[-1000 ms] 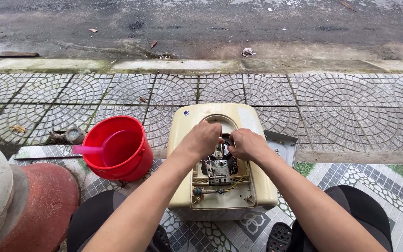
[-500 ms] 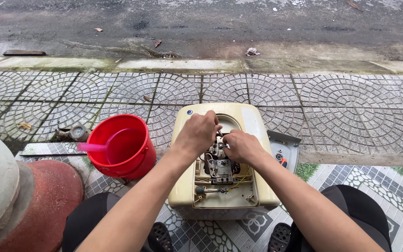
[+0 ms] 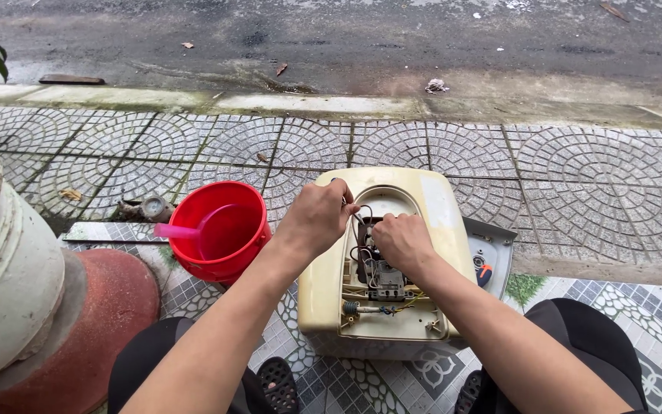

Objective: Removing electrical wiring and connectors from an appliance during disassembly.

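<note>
We crouch over the yellowed appliance casing (image 3: 423, 230), lying open on the pavement so its wiring faces us. Our left hand (image 3: 317, 218) pinches a thin tool; our right hand (image 3: 400, 241) closes on the wires (image 3: 373, 268). A red bucket (image 3: 220, 230) stands beside.

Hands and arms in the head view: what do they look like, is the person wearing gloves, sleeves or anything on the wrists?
Both are bare. The left hand and right hand have no gloves, and no ring, watch or band shows. The forearms are uncovered right down to the frame's lower edge, so no sleeve is in view. Below them show dark trousers at the knees and dark perforated slip-on shoes.
</note>
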